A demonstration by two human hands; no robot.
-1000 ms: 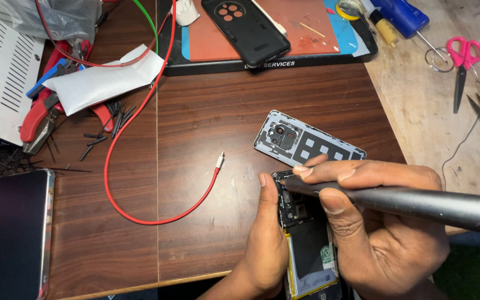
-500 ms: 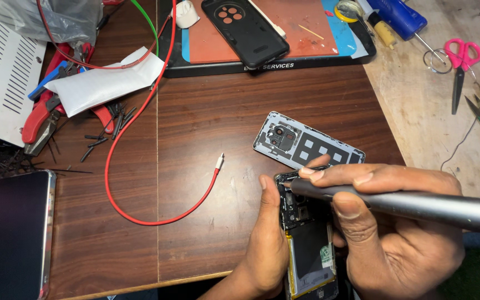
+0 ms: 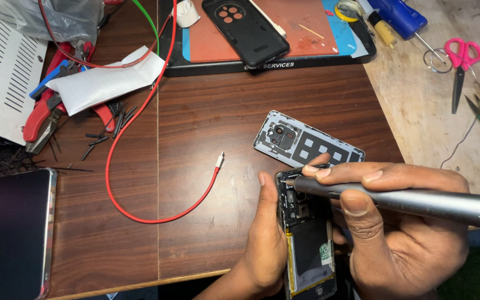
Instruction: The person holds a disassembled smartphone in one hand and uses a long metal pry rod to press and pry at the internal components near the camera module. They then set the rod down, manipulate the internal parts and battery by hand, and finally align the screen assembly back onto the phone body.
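At worktop front edge: opened phone (image 3: 306, 239) under a grey electric screwdriver (image 3: 418, 201).
Left hand (image 3: 265, 244) clamped on the phone's left side, thumb up along its edge. Right hand (image 3: 395, 222) closed around the screwdriver, tip touching the phone's top left corner. Detached grey back cover (image 3: 305, 145) lies just beyond; red cable (image 3: 156, 214) to the left on the worktop (image 3: 218, 116).

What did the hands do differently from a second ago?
Very little changed. The right hand kept its grip on the grey electric screwdriver, whose tip shifted only slightly over the top corner of the opened phone. The left hand still steadies the phone's edge. The removed back cover and red cable lie as before.
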